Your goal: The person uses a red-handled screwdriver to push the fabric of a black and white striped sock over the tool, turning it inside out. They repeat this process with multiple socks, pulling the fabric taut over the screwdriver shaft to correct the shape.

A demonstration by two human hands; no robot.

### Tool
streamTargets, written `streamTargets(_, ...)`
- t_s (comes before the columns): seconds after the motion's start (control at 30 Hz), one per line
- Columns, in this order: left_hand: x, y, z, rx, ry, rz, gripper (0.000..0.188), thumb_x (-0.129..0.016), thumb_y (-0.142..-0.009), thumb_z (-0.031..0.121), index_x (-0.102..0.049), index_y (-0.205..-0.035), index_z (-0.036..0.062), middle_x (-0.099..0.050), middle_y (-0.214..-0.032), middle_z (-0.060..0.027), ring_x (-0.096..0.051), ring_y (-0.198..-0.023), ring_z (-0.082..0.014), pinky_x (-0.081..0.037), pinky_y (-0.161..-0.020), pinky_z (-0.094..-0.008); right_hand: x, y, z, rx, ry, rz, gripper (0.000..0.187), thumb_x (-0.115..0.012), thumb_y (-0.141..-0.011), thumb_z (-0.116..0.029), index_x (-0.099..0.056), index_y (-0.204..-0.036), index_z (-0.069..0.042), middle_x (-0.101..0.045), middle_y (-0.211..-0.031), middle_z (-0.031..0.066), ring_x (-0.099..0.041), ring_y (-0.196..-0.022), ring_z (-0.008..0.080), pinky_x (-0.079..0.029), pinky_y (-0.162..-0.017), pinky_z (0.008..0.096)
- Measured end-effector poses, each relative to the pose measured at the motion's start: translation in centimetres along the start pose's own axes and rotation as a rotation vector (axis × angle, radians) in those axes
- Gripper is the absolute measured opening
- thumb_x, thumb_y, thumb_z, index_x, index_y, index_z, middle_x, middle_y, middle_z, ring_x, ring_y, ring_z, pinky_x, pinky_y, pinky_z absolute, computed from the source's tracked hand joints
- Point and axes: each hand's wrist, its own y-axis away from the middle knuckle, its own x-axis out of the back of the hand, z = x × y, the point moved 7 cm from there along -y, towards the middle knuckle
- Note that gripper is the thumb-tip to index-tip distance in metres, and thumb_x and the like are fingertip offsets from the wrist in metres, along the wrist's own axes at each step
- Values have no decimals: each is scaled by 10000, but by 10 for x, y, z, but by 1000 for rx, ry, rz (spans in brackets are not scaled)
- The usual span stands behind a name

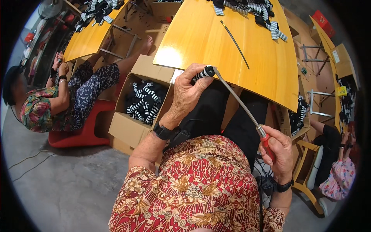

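Observation:
My left hand (185, 92) is closed around a small black-and-white striped knitted piece (201, 75), held just off the table's near edge. The piece's dark end sticks out past my thumb and fingertips. In my right hand (282, 156) is the red handle of a long screwdriver-like tool (242, 103). Its bare metal shaft slants up and left. The tip meets or nearly meets the dark end of the knitted piece; whether it goes inside, I cannot tell.
A pile of striped knitted pieces (257, 11) and a thin dark rod (235, 43) lie on the yellow table (193, 38). An open cardboard box (148, 63) of such pieces stands left. A person (48, 102) sits left on a red chair (83, 133), another person (338, 174) right.

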Motion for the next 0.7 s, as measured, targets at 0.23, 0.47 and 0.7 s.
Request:
streamTargets(0.23, 2, -4, 11, -159, -89, 14, 211, -690, -852, 62, -669, -1058, 25, -673, -1043, -86, -607, -987, -177, -466, -891, -306, 1, -1, 2, -57, -12, -7, 364, -566, -946, -180, -583, -1237, 38, -609, -706, 108, -416, -450, 45, -327, -374, 172)
streamTargets(0.47, 1, -5, 26, -257, -293, 23, 223, -708, -817, 19, -682, -1039, 25, -675, -1026, -70, -613, -961, -170, -481, -849, -291, 3, -1, 12, -114, -128, -2, 367, -549, -947, -152, -562, -1258, 43, -596, -735, 114, -439, -465, 61, -337, -371, 167)
streamTargets(0.7, 2, -6, 12, -187, -100, 174, 230, -715, -801, 7, -661, -1022, 32, -660, -958, -77, -620, -862, -181, -501, -762, -285, -14, -14, 31, -51, -258, -31, 372, -542, -956, -141, -541, -1287, 28, -602, -812, 123, -499, -550, 83, -376, -397, 167)
